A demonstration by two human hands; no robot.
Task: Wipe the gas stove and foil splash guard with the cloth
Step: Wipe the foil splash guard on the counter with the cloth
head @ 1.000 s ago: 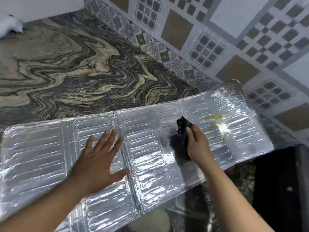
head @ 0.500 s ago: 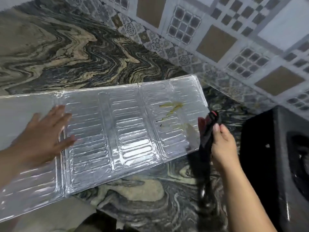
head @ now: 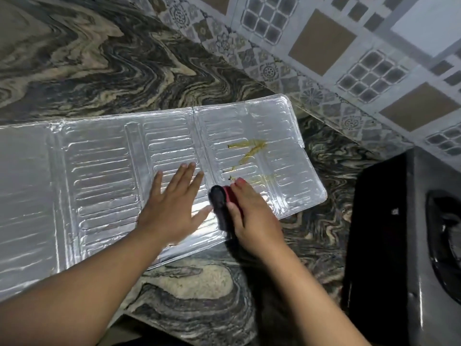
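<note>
The silver foil splash guard (head: 99, 176) lies flat on the marbled counter, its panels unfolded. Yellowish streaks of grime (head: 249, 151) mark its rightmost panel. My left hand (head: 172, 208) presses flat on the foil with fingers spread, just left of the stain. My right hand (head: 252, 216) grips a dark cloth (head: 219, 203) with a red part, held on the foil's right panel just below the streaks. The gas stove (head: 409, 245), black and grey, stands at the right edge, a burner partly in view.
The marbled counter (head: 99, 58) stretches behind and in front of the foil. A patterned tile wall (head: 324, 46) rises along the back right. The counter's front edge (head: 149, 318) runs below my arms.
My left hand slid right along the foil toward the stained panel. My right hand brought the cloth from off the foil's right edge back onto the panel, below the streaks.
</note>
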